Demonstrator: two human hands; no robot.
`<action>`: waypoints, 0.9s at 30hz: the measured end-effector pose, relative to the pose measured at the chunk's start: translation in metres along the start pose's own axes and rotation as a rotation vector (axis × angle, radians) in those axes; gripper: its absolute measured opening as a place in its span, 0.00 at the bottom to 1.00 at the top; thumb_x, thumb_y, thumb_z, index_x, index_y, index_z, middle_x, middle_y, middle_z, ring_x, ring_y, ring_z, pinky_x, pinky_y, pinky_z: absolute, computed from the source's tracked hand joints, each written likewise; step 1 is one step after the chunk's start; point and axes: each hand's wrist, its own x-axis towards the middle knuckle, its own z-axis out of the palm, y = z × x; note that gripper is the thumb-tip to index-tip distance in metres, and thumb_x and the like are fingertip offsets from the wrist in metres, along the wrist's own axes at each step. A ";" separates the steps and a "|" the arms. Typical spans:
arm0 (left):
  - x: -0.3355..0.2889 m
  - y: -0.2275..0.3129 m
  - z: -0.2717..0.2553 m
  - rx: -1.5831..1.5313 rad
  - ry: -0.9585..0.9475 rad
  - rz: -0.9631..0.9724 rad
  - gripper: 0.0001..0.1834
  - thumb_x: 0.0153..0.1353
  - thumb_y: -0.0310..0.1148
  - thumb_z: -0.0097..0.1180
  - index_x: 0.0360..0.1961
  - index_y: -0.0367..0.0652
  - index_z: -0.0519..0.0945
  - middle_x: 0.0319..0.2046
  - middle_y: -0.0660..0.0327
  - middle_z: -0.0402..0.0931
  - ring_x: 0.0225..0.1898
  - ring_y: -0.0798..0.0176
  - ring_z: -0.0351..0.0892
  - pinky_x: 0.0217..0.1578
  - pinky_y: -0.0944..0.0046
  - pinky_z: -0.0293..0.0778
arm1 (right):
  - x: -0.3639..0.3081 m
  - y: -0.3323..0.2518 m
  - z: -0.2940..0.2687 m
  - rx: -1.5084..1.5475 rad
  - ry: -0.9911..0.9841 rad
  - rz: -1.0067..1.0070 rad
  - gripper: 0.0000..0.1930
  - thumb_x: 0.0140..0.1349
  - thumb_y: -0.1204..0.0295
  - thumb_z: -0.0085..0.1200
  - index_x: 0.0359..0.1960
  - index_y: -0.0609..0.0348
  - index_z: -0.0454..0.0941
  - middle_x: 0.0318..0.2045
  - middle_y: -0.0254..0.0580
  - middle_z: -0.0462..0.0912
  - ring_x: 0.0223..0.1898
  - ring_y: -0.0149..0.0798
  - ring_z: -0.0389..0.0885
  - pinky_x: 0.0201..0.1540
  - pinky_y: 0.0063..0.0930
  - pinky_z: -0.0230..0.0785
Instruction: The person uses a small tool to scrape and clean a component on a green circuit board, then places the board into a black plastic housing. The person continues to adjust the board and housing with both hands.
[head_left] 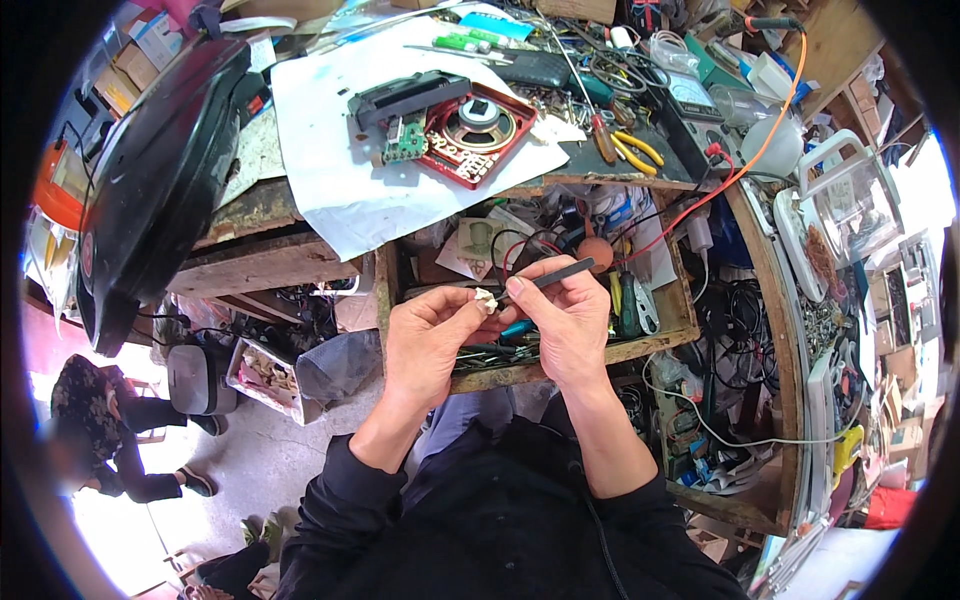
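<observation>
Above an open wooden drawer (600, 355), my two hands meet at chest height. My left hand (428, 335) pinches a small crumpled whitish piece (486, 299) between thumb and fingers. A thin dark flat tool (565, 272) is gripped in my right hand (572, 325), its near end pointing at the whitish piece; its exact kind does not show. On the white sheet (335, 195) behind lie a red-framed speaker (475, 135), a small green circuit board (405, 138) and a black plastic housing (412, 97). Loose tools and wires fill the drawer under my hands.
Yellow-handled pliers (637, 150) and a screwdriver (603, 140) rest at the bench's right, near a meter (690, 95). An orange cable (770, 140) hangs across that side. A large black casing (165, 190) leans at the left. Another person (105, 430) is beyond it.
</observation>
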 end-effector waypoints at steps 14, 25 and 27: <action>-0.001 -0.003 0.000 0.020 0.068 0.064 0.06 0.65 0.24 0.60 0.38 0.31 0.81 0.33 0.55 0.84 0.34 0.62 0.87 0.37 0.67 0.83 | -0.007 -0.003 0.005 -0.048 -0.056 -0.079 0.06 0.64 0.83 0.60 0.41 0.69 0.78 0.33 0.42 0.84 0.32 0.29 0.84 0.37 0.20 0.78; -0.001 -0.005 -0.001 0.039 0.085 0.084 0.06 0.65 0.24 0.60 0.38 0.31 0.80 0.33 0.57 0.84 0.33 0.66 0.85 0.38 0.67 0.82 | -0.007 -0.002 0.006 -0.029 -0.057 -0.115 0.07 0.64 0.83 0.60 0.41 0.69 0.78 0.34 0.42 0.84 0.33 0.29 0.85 0.38 0.20 0.78; 0.000 -0.006 -0.002 0.047 0.078 0.087 0.05 0.65 0.24 0.60 0.39 0.31 0.80 0.33 0.57 0.84 0.32 0.66 0.85 0.38 0.67 0.82 | -0.008 -0.003 0.006 -0.054 -0.057 -0.109 0.07 0.64 0.83 0.60 0.42 0.69 0.78 0.34 0.42 0.84 0.33 0.30 0.85 0.38 0.20 0.78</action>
